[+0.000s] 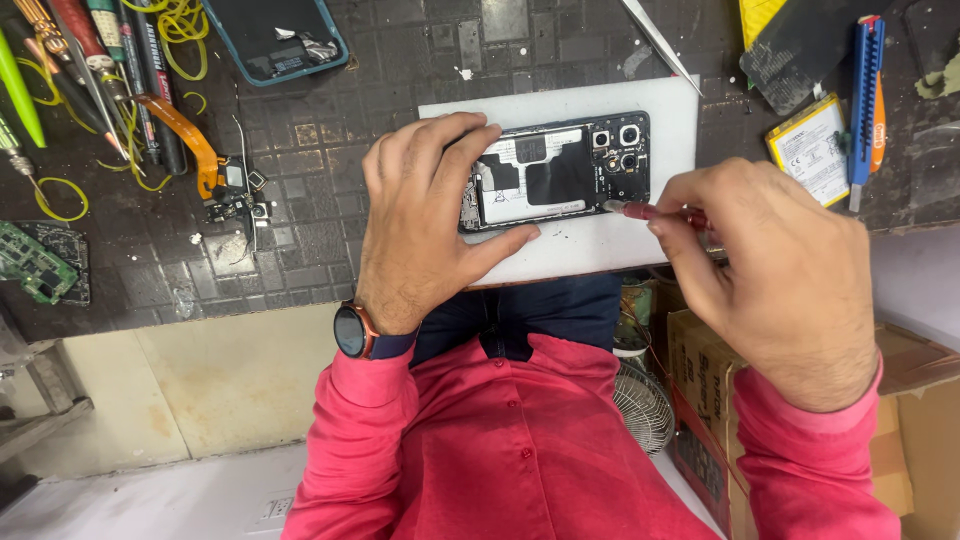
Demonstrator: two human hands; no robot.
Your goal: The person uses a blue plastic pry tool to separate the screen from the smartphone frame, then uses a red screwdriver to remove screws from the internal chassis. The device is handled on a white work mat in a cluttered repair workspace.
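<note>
An opened black phone (570,168) with its back cover off lies on a white mat (600,255) at the bench's near edge, its camera modules at the right end. My left hand (425,215) grips the phone's left end, fingers over the top edge and thumb along the bottom. My right hand (775,265) holds a red-handled screwdriver (655,212), and its tip touches the phone's lower right corner. A watch sits on my left wrist.
A dark gridded work mat (300,150) covers the bench. On it are a teal phone case (275,38), an orange flex cable (195,140), a green circuit board (35,262), tools and yellow rubber bands, tweezers (660,45), a battery (810,150) and a blue utility knife (865,95). Cardboard boxes (900,400) and a small fan (640,400) stand below.
</note>
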